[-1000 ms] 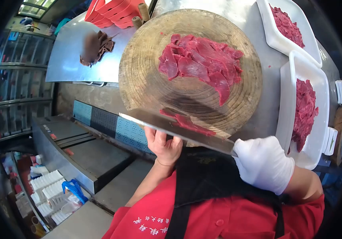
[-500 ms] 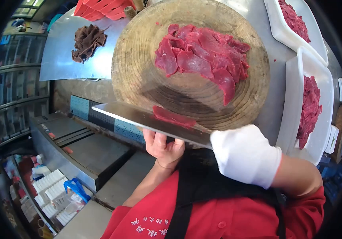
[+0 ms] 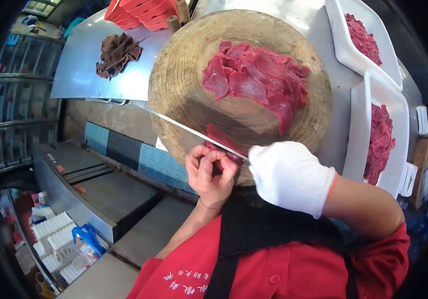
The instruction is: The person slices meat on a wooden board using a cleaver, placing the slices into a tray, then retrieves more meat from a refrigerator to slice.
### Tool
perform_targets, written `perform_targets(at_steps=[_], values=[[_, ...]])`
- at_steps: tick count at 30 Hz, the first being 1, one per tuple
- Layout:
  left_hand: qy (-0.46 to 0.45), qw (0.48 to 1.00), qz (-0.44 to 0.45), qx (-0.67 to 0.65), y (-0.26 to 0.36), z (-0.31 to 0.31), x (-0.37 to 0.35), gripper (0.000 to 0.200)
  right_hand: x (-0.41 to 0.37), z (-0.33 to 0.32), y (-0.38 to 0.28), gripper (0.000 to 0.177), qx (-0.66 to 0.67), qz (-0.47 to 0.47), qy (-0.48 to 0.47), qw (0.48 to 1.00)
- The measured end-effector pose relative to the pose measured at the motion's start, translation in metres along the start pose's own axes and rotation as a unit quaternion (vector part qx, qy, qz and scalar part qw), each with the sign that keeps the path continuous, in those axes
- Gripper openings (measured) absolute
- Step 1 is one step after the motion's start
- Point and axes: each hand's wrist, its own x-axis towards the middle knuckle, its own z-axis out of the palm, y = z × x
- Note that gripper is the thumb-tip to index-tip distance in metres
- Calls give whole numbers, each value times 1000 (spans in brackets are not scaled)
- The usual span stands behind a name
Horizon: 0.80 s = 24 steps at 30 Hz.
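Knife (image 3: 194,131) had rotated to edge-on across the meat strip (image 3: 218,133) at the near side of the chopping block (image 3: 176,77), apparently a cutting position, held by the right hand's (image 3: 291,177) wrapped fingers, the left hand's (image 3: 210,174) curling against the meat strip, pinch indeterminable.

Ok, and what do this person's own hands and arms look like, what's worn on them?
The right hand wears a white glove with an orange edge at its cuff. The left hand is ungloved, with what looks like a thin dark band at the wrist. Red sleeves leave the forearms bare.
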Motion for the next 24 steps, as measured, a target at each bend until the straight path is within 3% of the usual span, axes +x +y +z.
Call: perform_targets(at_steps=[2, 5, 6, 9, 11, 13, 18, 23, 24], values=[[3, 999, -40, -1, -2, -1, -7, 21, -23, -8, 1, 18, -31, 102, -120, 987], [5, 999, -27, 20, 0, -3, -4, 24, -57, -11, 19, 11, -38, 137, -30, 989], [3, 1000, -24, 21, 1, -3, -5, 24, -60, -4, 17, 7, -33, 127, 26, 991], [-3, 999, -16, 32, -1, -2, -4, 25, -67, -2, 12, 8, -40, 84, 65, 994], [11, 1000, 18, 20, 1, -2, -1, 32, -79, -2, 4, 8, -31, 66, 41, 997], [-37, 995, 48, 81, -8, -10, -8, 37, -93, 2, 3, 9, -52, 48, 31, 997], [-60, 997, 6, 52, -14, -13, -16, 44, -102, 2, 4, 13, -152, 46, -7, 987], [-40, 997, 6, 71, -9, -10, -10, 42, -53, 3, 4, 16, 19, 40, -55, 997], [-37, 997, 8, 69, -9, -9, -8, 43, -45, 0, 2, 16, -7, 13, -48, 999]])
